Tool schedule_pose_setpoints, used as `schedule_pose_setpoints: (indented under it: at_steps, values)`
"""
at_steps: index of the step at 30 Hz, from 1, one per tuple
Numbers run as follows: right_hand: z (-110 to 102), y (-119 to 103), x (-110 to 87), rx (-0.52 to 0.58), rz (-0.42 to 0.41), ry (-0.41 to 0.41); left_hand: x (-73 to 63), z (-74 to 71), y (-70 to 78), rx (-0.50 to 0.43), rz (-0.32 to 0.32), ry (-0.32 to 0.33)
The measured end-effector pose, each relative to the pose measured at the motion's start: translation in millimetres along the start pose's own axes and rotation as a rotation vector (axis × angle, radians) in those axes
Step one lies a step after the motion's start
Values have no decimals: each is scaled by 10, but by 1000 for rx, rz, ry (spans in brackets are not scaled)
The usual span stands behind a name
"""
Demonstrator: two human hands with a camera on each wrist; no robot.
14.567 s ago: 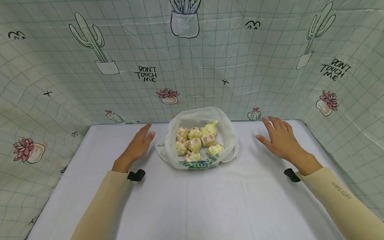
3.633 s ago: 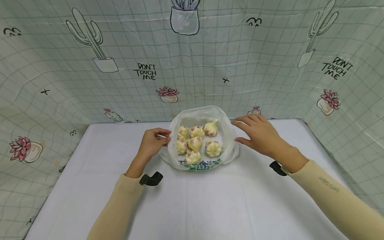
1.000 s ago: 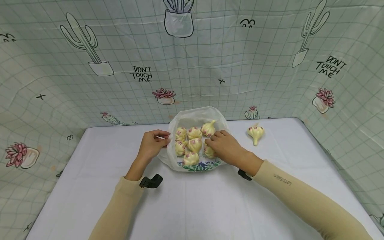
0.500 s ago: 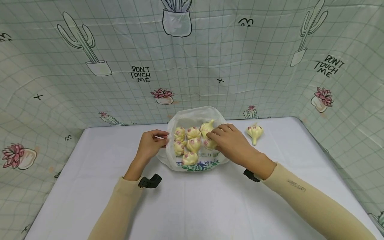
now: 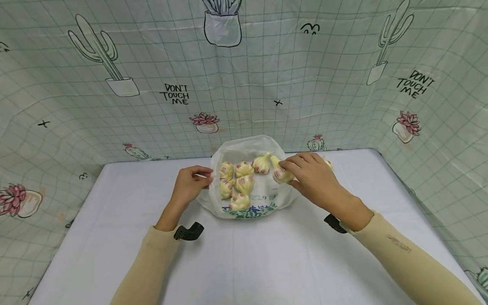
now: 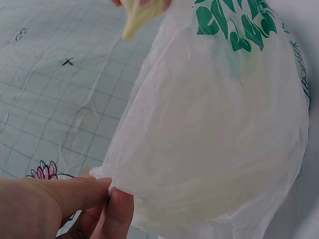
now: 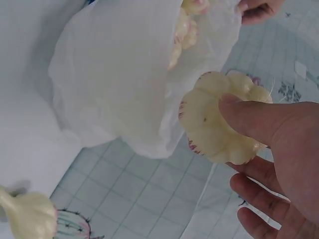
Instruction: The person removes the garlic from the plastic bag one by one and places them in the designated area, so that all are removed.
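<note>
A: ok so what's each hand doing?

B: Left hand (image 5: pixel 189 186) is pinching the rim of a white plastic bag (image 5: pixel 248 146), thumb against fingers. Right hand (image 5: pixel 314 180) is gripping a garlic bulb (image 7: pixel 202 117) by the bag's right rim, thumb on one side, fingers on the other.

A: and the rest of the garlic?

B: Six bulbs (image 5: pixel 244 184) are sitting inside the bag, and a loose bulb (image 7: pixel 32 219) is lying on the white table (image 5: pixel 95 203), mostly hiding behind the right hand in the head view.

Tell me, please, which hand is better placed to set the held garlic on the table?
Likely the right hand: it grips the garlic bulb; the left hand is across the bag, pinching its left edge.
</note>
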State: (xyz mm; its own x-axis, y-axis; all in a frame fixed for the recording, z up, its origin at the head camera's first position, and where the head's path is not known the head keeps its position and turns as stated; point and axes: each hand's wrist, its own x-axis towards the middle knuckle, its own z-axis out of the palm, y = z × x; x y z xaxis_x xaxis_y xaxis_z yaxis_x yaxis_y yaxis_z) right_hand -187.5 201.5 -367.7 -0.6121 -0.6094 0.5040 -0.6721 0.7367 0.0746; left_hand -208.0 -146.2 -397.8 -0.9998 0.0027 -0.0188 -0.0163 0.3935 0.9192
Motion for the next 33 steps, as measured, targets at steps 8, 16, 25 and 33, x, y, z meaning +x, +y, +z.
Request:
schedule_pose_setpoints:
  at_steps: [8,16,25,33]
  values:
    - [-73,210,-185,7,97,4,-6,0,-17,-13,6,3]
    - [-132,444,-394,-6,181,-4,-11,-3,-33,-17,17,-1]
    - [-143,698,-631,-38,276,-36,-27,-5,-58,-19,23,-7]
    - [-81,864,-771,-56,351,-102,-37,-24,-62,-12,19,-1]
